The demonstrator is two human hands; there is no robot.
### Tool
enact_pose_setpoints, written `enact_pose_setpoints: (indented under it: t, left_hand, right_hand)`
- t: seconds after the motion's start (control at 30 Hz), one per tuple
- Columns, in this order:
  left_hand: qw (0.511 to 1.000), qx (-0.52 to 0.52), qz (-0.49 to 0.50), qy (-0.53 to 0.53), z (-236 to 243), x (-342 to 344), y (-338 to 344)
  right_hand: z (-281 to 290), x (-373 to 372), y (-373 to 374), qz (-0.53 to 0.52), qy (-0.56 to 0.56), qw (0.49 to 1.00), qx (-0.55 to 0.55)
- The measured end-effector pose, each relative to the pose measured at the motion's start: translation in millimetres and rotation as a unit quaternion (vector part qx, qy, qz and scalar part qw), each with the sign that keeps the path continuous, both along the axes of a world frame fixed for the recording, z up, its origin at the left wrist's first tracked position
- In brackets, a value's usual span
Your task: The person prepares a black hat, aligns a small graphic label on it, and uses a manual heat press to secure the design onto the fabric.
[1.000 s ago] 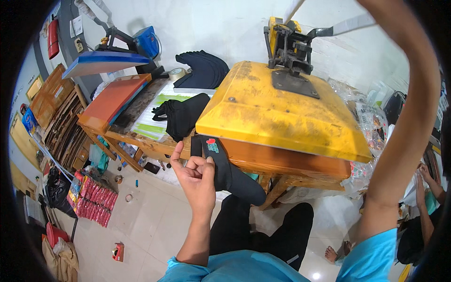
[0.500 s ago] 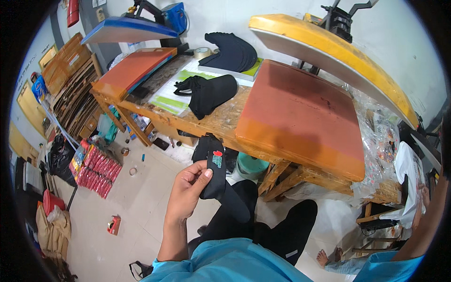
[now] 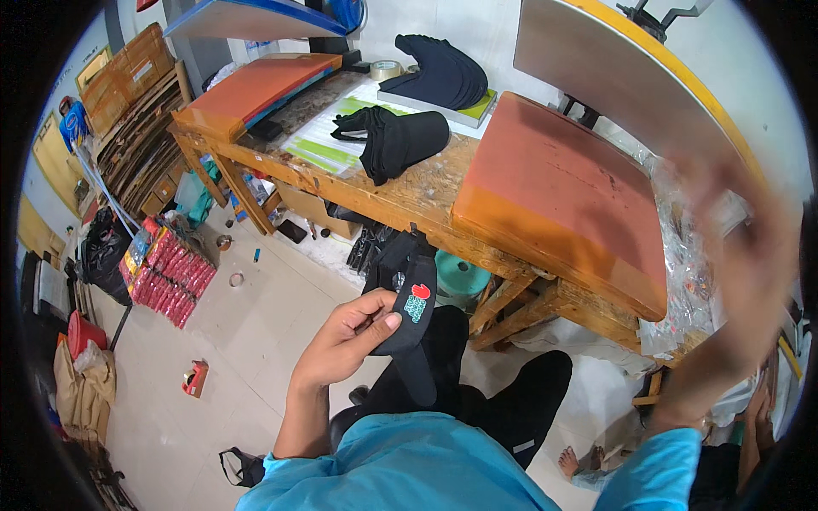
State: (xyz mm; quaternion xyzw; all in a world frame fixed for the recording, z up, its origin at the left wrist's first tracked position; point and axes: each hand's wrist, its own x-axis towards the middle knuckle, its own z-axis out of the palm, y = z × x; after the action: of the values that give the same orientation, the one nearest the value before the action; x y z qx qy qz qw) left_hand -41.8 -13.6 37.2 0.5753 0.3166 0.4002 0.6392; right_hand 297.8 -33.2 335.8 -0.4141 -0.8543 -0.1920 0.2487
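Note:
My left hand point(image 3: 358, 328) pinches a black fabric visor point(image 3: 409, 341) bearing a small red-and-green print, held below the front edge of the wooden table. My right hand point(image 3: 724, 196), heavily motion-blurred, is raised at the right beside the raised upper platen point(image 3: 622, 77) of the yellow heat press; its fingers are unclear. The press's pink-orange lower pad point(image 3: 558, 187) is exposed. On the table point(image 3: 341, 183), a pile of black visors point(image 3: 400, 145) lies on white-and-green sheets, with another stack point(image 3: 434, 72) behind it beside a tape roll point(image 3: 385, 70).
A blue heat press point(image 3: 256, 21) stands at back left. Cardboard point(image 3: 128, 68), pink bundles point(image 3: 166, 272) and a red tape dispenser point(image 3: 194, 379) are at left. A teal bucket point(image 3: 460, 272) is under the table. Another person's bare foot point(image 3: 568, 462) and hands point(image 3: 757, 409) show at lower right.
The yellow platen has risen, uncovering the lower pad. My left hand holds the visor away from the press. My right arm dropped from high up toward the right edge, then moved back up beside the platen.

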Motion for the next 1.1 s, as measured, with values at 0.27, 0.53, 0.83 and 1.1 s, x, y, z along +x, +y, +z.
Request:
enact_pose_setpoints:
  t: [0.27,0.53,0.83,1.1]
  left_hand:
    - [0.984,0.121,-0.103,0.082,-2.1,6.9,-1.7]
    - [0.975,-0.039,-0.2,0.091,-46.3,2.4,-16.5]
    - [0.989,-0.081,-0.105,0.071,-48.9,37.4,-18.9]
    - [0.992,-0.077,-0.062,0.082,-54.6,36.0,-16.3]
  right_hand:
    - [-298.2,-61.8,-4.9,0.137,0.543,0.569,-0.603]
    - [-355.8,-82.6,-12.3,0.061,0.719,0.381,-0.578]
    - [-362.4,-72.0,-17.5,0.055,0.766,0.37,-0.522]
    - [-364.7,-70.3,-21.1,0.066,0.769,0.371,-0.517]
